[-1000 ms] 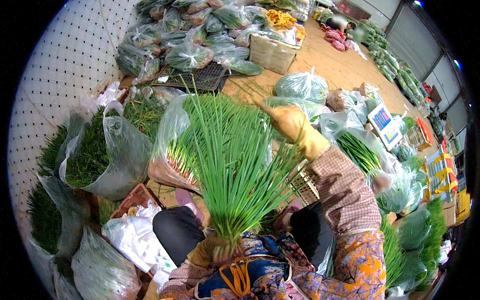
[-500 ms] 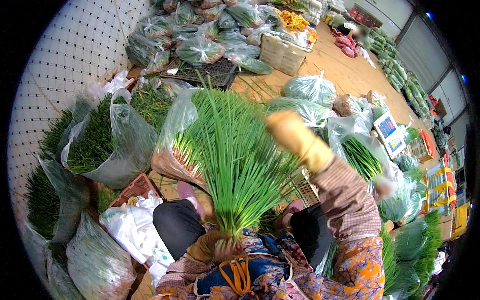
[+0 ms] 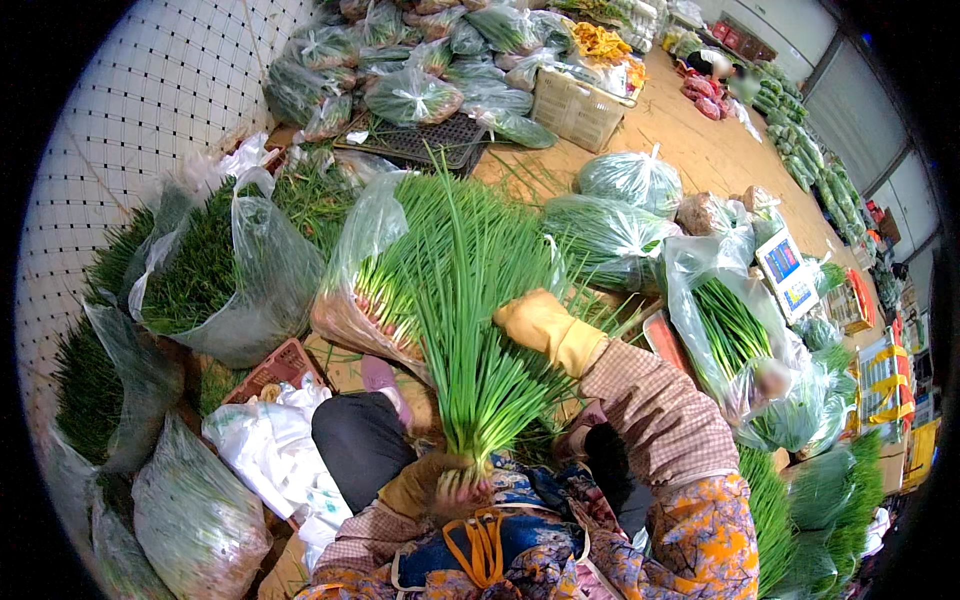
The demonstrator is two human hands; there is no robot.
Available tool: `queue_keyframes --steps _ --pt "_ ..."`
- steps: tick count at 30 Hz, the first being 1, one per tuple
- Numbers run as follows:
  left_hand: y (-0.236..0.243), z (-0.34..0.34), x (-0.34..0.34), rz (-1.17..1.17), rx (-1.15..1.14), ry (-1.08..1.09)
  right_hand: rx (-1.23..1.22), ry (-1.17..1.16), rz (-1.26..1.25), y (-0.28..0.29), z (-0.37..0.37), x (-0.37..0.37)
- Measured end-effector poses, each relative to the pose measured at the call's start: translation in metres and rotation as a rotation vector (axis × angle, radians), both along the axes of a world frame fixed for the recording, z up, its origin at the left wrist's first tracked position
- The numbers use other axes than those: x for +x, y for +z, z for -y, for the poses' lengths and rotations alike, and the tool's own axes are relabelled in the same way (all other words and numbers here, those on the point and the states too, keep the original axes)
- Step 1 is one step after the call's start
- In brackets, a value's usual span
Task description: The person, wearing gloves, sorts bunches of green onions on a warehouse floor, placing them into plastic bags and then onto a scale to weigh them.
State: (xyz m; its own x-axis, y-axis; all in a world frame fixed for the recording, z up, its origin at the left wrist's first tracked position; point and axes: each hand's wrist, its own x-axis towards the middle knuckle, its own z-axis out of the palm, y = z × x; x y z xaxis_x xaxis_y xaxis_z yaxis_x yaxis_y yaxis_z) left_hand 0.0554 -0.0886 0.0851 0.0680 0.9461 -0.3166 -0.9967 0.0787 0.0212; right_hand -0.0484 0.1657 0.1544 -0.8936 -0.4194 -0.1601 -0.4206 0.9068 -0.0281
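My left hand, in a brownish glove, is closed around the root end of a bunch of scallions in front of my body. Its long green leaves fan out upward and away from me. At the right side of these leaves is my right hand, in a yellow glove. Its fingers are curled in against the greens, and whatever they grip is hidden. Just beyond stands an open plastic bag of scallions, with pale and reddish stem ends showing on its left side.
Open bags of greens stand on the left. White plastic bags lie over a reddish crate. To the right are tied bags, an open bag of green stalks and a scale. A beige crate stands farther back.
My right hand has come down and left, from beyond the right edge of the bunch to against its leaves. My left hand keeps its hold on the root end. The view has shifted slightly.
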Motion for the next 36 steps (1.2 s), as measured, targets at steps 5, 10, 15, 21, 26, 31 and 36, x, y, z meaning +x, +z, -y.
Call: queue_keyframes --steps 5,10,15,21,26,31,36 --pt "-0.075 0.010 -0.006 0.033 0.064 -0.101 0.153 -0.134 -0.069 0.000 -0.024 -0.013" --pt "-0.083 -0.008 -0.004 -0.053 0.055 -0.155 0.045 -0.707 -0.249 0.017 -0.131 -0.023" --pt "-0.055 -0.006 -0.002 -0.269 0.020 -0.055 -0.268 -0.341 -0.638 0.083 -0.056 -0.010" --pt "-0.032 -0.012 -0.005 -0.524 0.037 -0.014 -0.023 0.046 -0.419 0.039 0.000 -0.026" --pt "-0.053 -0.008 -0.009 -0.294 -0.066 -0.257 0.030 -0.038 -0.203 0.008 0.023 -0.027" --pt "0.011 -0.012 -0.003 -0.504 0.007 -0.024 -0.020 0.027 -0.095 0.002 0.017 -0.034" --pt "-0.059 -0.001 -0.005 0.230 0.121 -0.130 -0.062 0.182 -0.186 0.000 0.020 -0.043"
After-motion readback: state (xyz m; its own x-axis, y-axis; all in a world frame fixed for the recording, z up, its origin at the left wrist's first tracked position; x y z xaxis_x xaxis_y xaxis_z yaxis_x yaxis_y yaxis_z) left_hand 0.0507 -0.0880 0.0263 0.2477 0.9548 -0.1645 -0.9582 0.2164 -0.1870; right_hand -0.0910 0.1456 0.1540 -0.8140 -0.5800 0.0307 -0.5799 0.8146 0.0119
